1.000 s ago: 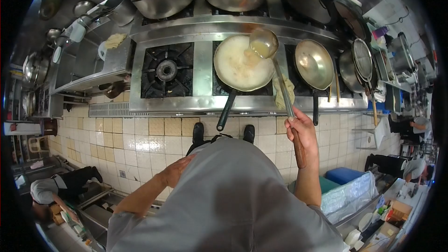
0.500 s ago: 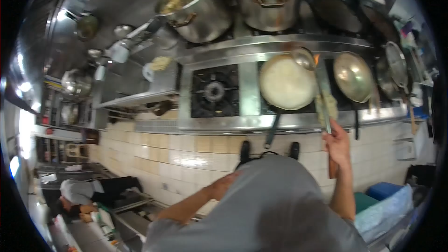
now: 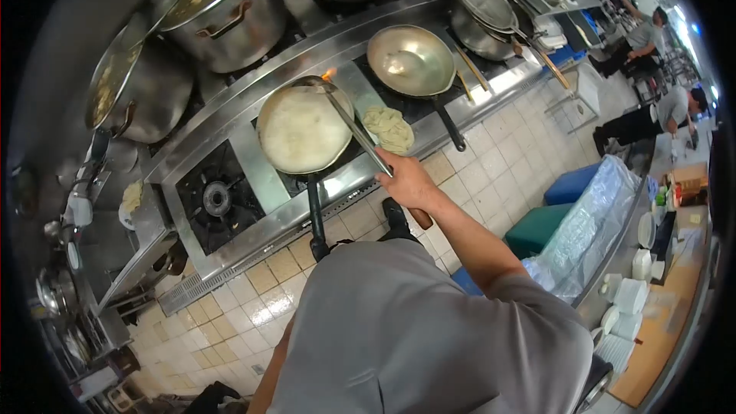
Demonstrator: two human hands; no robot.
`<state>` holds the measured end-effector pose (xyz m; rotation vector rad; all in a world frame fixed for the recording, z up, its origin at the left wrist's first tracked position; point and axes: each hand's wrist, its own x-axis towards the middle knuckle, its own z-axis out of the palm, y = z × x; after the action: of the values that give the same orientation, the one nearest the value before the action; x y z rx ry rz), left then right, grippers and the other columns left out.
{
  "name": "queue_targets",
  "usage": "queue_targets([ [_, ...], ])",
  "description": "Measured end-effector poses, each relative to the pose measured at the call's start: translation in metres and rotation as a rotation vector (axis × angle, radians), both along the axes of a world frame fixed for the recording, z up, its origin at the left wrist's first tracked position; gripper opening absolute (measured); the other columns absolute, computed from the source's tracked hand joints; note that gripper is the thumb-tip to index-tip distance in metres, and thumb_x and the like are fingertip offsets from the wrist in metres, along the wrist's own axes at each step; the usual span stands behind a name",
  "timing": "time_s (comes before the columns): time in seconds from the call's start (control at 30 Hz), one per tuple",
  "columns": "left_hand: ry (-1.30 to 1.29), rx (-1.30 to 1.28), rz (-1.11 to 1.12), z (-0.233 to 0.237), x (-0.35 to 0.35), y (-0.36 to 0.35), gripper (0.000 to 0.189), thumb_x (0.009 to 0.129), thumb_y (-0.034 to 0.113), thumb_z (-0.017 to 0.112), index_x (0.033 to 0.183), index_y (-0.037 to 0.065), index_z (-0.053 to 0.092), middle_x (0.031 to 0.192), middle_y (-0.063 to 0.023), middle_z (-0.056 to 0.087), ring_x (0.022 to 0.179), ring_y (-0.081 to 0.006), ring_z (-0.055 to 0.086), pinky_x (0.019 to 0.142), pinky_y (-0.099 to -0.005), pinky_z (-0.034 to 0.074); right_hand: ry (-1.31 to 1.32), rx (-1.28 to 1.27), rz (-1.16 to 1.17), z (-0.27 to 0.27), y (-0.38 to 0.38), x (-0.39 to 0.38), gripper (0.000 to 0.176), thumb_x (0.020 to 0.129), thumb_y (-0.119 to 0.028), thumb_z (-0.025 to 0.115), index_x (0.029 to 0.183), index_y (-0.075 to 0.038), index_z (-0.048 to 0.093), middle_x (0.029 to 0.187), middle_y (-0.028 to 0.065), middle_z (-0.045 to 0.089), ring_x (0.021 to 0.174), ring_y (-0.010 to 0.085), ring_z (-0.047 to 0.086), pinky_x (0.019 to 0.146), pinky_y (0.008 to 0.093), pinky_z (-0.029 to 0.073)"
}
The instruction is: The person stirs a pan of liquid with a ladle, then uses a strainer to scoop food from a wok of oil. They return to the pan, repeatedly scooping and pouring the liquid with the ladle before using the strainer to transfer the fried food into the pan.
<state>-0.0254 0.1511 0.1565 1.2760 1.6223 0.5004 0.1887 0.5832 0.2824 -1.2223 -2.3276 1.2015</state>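
My right hand (image 3: pixel 410 179) is closed around the long metal handle of a ladle (image 3: pixel 355 129), whose wooden end sticks out below my fist. The ladle's bowl lies at the far rim of a frying pan (image 3: pixel 315 215) on the stove, filled with a pale, whitish content. A small flame (image 3: pixel 330 74) shows beside that rim. Right of the pan lies a crumpled light cloth (image 3: pixel 389 129), and beyond it a second pan (image 3: pixel 412 60) with a shiny inside. Of my left arm only part of the forearm (image 3: pixel 277 356) shows; my shirt hides the hand.
Two tall stockpots (image 3: pixel 230 27) stand behind the stove. A bare burner (image 3: pixel 217 198) is at the left. A strainer (image 3: pixel 487 4) rests at the right above a pot. Blue and green bins (image 3: pixel 539 230) and stacked white dishes (image 3: pixel 631 297) are on my right. Co-workers (image 3: pixel 665 119) stand farther off.
My view has swung to the right, bringing in the co-workers and the dish counter. My right hand keeps its hold on the ladle. My left hand has gone out of sight.
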Motion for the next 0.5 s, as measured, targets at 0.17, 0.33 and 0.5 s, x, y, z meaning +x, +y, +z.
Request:
queue_targets([
  [0.17, -0.003, -0.009, -0.022, 0.014, 0.003, -0.004, 0.063, 0.102, 0.024, 0.048, 0.156, 0.004, 0.024, 0.161, -0.0147, 0.028, 0.147, -0.0284, 0.029, 0.122, -0.0337, 0.021, 0.188, -0.356, -0.035, -0.032, 0.007, -0.015, 0.062, 0.088, -0.013, 0.069, 0.142, 0.007, 0.047, 0.098, 0.0167, 0.073, 0.082, 0.0267, 0.070, 0.078, 0.0364, 0.054],
  [0.33, -0.015, -0.019, -0.009, 0.031, 0.009, -0.016, 0.062, 0.102, 0.023, 0.047, 0.157, 0.004, 0.024, 0.161, -0.0145, 0.027, 0.147, -0.0277, 0.029, 0.122, -0.0329, 0.021, 0.375, -0.888, -0.082, -0.039, -0.008, -0.029, 0.061, 0.092, -0.011, 0.066, 0.147, 0.002, 0.043, 0.078, 0.0034, 0.062, 0.058, 0.0106, 0.055, 0.055, 0.0267, 0.046],
  [0.5, -0.028, -0.042, 0.020, 0.039, 0.013, -0.017, 0.062, 0.102, 0.023, 0.046, 0.157, 0.004, 0.024, 0.161, -0.0143, 0.027, 0.147, -0.0270, 0.030, 0.121, -0.0321, 0.022, 0.514, -1.234, -0.167, -0.034, -0.022, -0.028, 0.057, 0.096, -0.013, 0.060, 0.149, -0.001, 0.040, 0.079, 0.0038, 0.060, 0.054, 0.0115, 0.051, 0.049, 0.0265, 0.040],
])
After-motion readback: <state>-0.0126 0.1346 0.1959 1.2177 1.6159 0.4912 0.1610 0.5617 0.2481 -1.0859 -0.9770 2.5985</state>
